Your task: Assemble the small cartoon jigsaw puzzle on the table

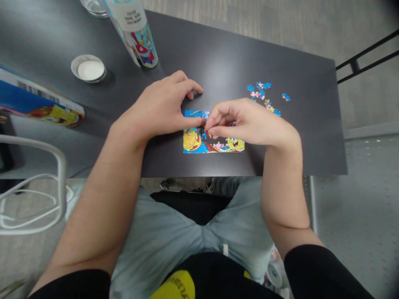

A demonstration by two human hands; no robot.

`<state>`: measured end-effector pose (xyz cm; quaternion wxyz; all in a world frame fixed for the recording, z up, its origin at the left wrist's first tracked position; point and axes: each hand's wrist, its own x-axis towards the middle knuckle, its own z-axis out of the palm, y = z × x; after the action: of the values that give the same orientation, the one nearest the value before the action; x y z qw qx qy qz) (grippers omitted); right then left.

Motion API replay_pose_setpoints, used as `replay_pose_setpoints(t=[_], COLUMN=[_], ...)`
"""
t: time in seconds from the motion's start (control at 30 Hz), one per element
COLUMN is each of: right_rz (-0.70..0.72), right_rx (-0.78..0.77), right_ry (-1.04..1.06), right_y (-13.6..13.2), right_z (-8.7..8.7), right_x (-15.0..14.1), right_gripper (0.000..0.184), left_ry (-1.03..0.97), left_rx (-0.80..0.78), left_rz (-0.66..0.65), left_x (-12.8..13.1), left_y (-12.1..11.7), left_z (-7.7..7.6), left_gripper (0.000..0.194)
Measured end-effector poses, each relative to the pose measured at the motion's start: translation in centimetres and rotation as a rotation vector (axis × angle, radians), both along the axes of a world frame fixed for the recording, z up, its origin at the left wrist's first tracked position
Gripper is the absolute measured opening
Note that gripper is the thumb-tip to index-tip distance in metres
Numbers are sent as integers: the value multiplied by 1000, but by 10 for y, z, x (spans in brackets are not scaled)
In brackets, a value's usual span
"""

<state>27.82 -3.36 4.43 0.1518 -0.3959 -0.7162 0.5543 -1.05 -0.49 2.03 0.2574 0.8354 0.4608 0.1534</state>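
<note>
A partly joined jigsaw puzzle (193, 143) with a yellow cartoon character and a burger lies near the table's front edge; a dark gap shows in its middle. Over that gap, my right hand (249, 120) pinches a small blue and red puzzle piece (206, 133) between thumb and fingers. My left hand (163, 104) has its fingers apart and holds nothing. Its thumb reaches over the puzzle and comes up to my right fingertips, while its other fingers curve above the table behind. My right hand hides part of the puzzle's right side.
Loose puzzle pieces (255, 94) lie behind my right hand, with a single blue piece (286, 96) farther right. To the left stand a tall printed can (140, 39), a small round tin (89, 69) and a blue printed box (43, 99). The dark table (299, 153) ends just before my lap.
</note>
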Motion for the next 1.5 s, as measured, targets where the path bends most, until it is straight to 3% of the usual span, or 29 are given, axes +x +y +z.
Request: replay_pose_setpoints(t=[0.53, 0.97, 1.17, 1.37, 1.5], right_rz=[34, 15, -3, 14, -15], right_rx=[-11, 33, 124, 217, 236], right_ry=[-79, -183, -225, -318, -316], right_y=[-1, -3, -5, -7, -5], right_z=[3, 10, 9, 13, 11], right_x=[-6, -9, -13, -24, -19], right_gripper=[14, 17, 23, 37, 30], left_ry=[-11, 34, 31, 74, 68], left_rx=[-65, -85, -65, -29, -39], left_rz=[0, 6, -4, -31, -15], left_x=[2, 5, 5, 7, 6], left_y=[-1, -5, -4, -2, -3], left_z=[4, 12, 13, 13, 13], left_gripper=[85, 87, 82, 93, 86])
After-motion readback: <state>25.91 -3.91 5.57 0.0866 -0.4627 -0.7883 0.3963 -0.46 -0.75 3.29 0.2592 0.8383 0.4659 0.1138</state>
